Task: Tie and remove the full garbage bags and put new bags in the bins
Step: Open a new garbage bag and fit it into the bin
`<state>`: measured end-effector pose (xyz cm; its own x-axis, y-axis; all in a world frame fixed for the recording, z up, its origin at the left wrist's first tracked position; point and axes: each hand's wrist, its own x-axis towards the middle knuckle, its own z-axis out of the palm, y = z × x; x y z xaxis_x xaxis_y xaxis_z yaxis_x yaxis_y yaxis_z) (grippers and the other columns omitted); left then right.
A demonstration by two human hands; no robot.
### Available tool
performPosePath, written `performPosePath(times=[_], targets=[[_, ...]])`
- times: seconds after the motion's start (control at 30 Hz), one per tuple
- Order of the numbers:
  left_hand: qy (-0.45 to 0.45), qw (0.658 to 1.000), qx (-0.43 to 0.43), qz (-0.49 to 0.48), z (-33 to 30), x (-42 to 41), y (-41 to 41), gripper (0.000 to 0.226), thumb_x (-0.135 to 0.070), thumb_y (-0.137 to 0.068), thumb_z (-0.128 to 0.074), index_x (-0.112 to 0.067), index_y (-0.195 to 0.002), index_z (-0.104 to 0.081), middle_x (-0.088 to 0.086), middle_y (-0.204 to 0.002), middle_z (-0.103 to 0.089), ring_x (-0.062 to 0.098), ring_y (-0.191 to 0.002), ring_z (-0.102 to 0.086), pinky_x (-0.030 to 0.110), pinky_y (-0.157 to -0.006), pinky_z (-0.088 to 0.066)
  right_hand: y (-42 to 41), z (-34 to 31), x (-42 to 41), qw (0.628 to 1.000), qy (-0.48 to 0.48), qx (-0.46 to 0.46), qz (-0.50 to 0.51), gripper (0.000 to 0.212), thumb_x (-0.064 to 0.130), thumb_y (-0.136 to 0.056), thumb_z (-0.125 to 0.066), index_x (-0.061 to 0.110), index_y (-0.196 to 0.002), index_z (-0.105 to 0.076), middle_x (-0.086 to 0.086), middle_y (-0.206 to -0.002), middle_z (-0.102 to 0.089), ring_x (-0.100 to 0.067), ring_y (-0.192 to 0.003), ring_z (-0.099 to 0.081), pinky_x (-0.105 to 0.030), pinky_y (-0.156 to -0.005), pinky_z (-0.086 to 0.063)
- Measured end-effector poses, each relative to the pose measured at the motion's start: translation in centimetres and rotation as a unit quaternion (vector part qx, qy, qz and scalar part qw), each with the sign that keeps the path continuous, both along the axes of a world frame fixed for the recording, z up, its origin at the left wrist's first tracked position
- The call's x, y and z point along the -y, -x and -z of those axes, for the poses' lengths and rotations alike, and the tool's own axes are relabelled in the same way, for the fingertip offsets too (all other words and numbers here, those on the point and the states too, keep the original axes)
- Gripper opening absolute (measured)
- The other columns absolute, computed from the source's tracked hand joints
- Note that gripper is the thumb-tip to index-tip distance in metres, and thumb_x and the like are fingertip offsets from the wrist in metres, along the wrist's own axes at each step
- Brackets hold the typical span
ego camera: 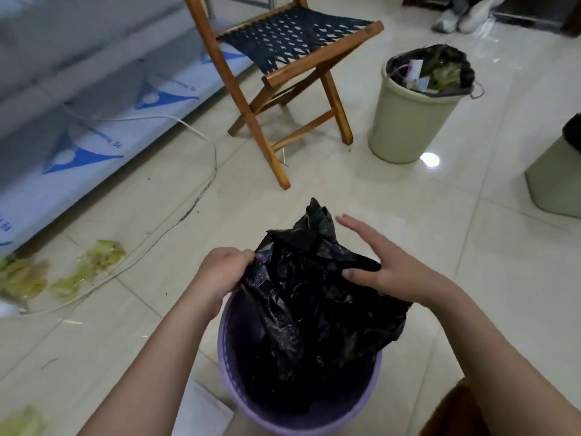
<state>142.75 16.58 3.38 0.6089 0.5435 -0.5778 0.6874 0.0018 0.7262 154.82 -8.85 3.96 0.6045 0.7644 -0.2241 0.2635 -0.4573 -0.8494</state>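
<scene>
I see the left hand (224, 272) curled tight, gripping the edge of a crumpled black plastic garbage bag (314, 297) at the near-left rim of a round purple plastic bin (239, 401) that stands on the glossy tiled floor (440, 247). The bag bunches up above the bin's mouth, with its lower part hanging inside. My right hand (386, 262) lies spread on the bag's right side, fingers straight and splayed (thumb resting on the plastic), holding nothing. Farther off, beside a wooden folding chair with a dark woven seat (289, 42), stands a pale green plastic bin (405, 124) with a black liner, filled with paper and green scraps. Yellowish scraps (63, 275) lie on the floor to the left.
</scene>
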Motion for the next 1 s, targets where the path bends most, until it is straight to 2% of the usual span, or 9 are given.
performPosePath(times=[0.07,0.17,0.3,0.43,0.53,0.6,0.7,0.87,1.0], targets=[[-0.025,0.999,0.006,0.019,0.1,-0.1,-0.3,0.013,-0.016,-0.083,-0.057,-0.014,-0.073,-0.049,0.007,-0.069,-0.047,0.021,-0.066,-0.047,0.034,-0.068,-0.046,0.5,1.4,-1.0,0.999,0.006,-0.015,-0.045,0.074,0.037,-0.089,-0.068,0.062,-0.141,-0.022,0.032,-0.154,-0.018,0.012,-0.139,-0.021,-0.015,-0.11,-0.021],[-0.035,0.999,-0.003,0.016,-0.2,-0.4,0.7,0.014,-0.014,-0.085,-0.056,-0.012,-0.072,-0.051,0.007,-0.069,-0.052,0.022,-0.065,-0.053,0.039,-0.073,-0.055,1.0,2.2,-1.5,0.998,0.036,-0.015,-0.054,0.063,0.041,-0.09,-0.066,0.067,-0.13,-0.025,0.039,-0.141,-0.033,0.011,-0.13,-0.035,-0.016,-0.109,-0.028],[-0.066,0.997,-0.024,0.022,-0.3,-1.1,2.6,0.012,-0.013,-0.085,-0.056,-0.009,-0.074,-0.057,0.006,-0.068,-0.056,0.022,-0.066,-0.052,0.033,-0.065,-0.048,1.7,1.7,-2.1,0.998,0.011,-0.034,-0.046,0.041,0.036,-0.092,-0.064,0.063,-0.117,-0.046,0.033,-0.116,-0.06,0.012,-0.109,-0.055,-0.007,-0.09,-0.04],[-0.103,0.994,-0.024,0.027,0.1,-2.2,3.1,0.014,-0.013,-0.085,-0.057,-0.008,-0.071,-0.059,0.005,-0.064,-0.056,0.021,-0.063,-0.051,0.03,-0.063,-0.042,1.9,2.2,-2.7,0.998,0.001,0.051,-0.049,0.012,0.025,-0.095,-0.059,0.031,-0.104,-0.064,0.004,-0.097,-0.065,-0.01,-0.105,-0.05,-0.018,-0.086,-0.039],[-0.1,0.994,-0.036,0.037,0.2,-2.8,3.1,0.016,-0.013,-0.086,-0.057,-0.009,-0.071,-0.058,0.006,-0.065,-0.056,0.022,-0.064,-0.05,0.03,-0.063,-0.043,2.5,1.4,-3.1,0.996,0.043,-0.003,-0.082,0.009,0.022,-0.097,-0.056,0.022,-0.091,-0.062,0.001,-0.085,-0.064,-0.009,-0.083,-0.058,-0.018,-0.074,-0.043],[-0.099,0.992,-0.059,0.059,0.2,-3.0,3.1,0.015,-0.014,-0.086,-0.057,-0.008,-0.072,-0.058,0.007,-0.068,-0.056,0.022,-0.064,-0.049,0.031,-0.065,-0.043,3.0,0.8,-3.1,0.982,0.133,-0.033,-0.132,0.012,0.029,-0.098,-0.053,0.032,-0.088,-0.057,0.013,-0.087,-0.062,-0.003,-0.082,-0.058,-0.012,-0.073,-0.042],[-0.114,0.987,-0.082,0.081,0.4,-3.2,3.1,0.016,-0.017,-0.085,-0.06,-0.004,-0.077,-0.061,0.009,-0.07,-0.058,0.022,-0.066,-0.051,0.032,-0.067,-0.043,3.5,0.9,-2.6,0.96,0.206,-0.093,-0.167,0.013,0.039,-0.097,-0.054,0.031,-0.103,-0.061,0.014,-0.102,-0.067,-0.007,-0.097,-0.063,-0.023,-0.089,-0.048],[-0.186,0.973,-0.09,0.099,0.6,-3.2,3.0,0.021,-0.019,-0.086,-0.061,0.002,-0.082,-0.063,0.009,-0.068,-0.058,0.024,-0.061,-0.049,0.03,-0.063,-0.039,2.7,0.8,-2.3,0.993,0.088,0.061,-0.04,0.016,0.031,-0.087,-0.069,0.016,-0.091,-0.065,0.003,-0.082,-0.064,-0.014,-0.078,-0.06,-0.027,-0.072,-0.047],[-0.195,0.97,-0.084,0.115,0.3,-3.0,2.7,0.015,-0.016,-0.087,-0.06,-0.003,-0.079,-0.064,0.01,-0.072,-0.06,0.025,-0.063,-0.05,0.031,-0.063,-0.041,2.5,0.9,-1.7,0.993,0.039,0.107,0.01,0.008,0.026,-0.087,-0.07,0.019,-0.09,-0.071,0.009,-0.101,-0.064,-0.007,-0.093,-0.057,-0.023,-0.083,-0.047]])
